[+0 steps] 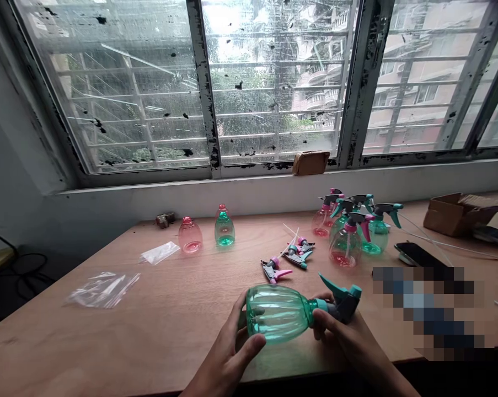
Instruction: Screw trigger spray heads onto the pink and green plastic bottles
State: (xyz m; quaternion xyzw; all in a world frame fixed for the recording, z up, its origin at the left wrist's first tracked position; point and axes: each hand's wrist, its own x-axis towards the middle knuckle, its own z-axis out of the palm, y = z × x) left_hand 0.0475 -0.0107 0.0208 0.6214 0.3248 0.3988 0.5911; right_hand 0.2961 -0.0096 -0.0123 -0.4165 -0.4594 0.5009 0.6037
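Note:
A clear green spray bottle (278,314) lies sideways between my hands above the table's front edge. Its base is gripped by my left hand (238,344), thumb in front and fingers behind. At the neck, the thumb and fingers of my right hand (339,333) close around the teal collar. The black and teal spray head (344,300) sits on the neck, its trigger pointing up. Just beyond the bottle lie loose spray heads with thin tubes, among them a pink-trigger one (276,271) and a teal-trigger one (297,258).
Bottles without heads, a pink one (189,236) and a green one (224,229), stand at the back. Several bottles with heads (346,242) stand right. Plastic bags (103,289) lie left. A phone (423,259) and a cardboard box (449,218) are at the right.

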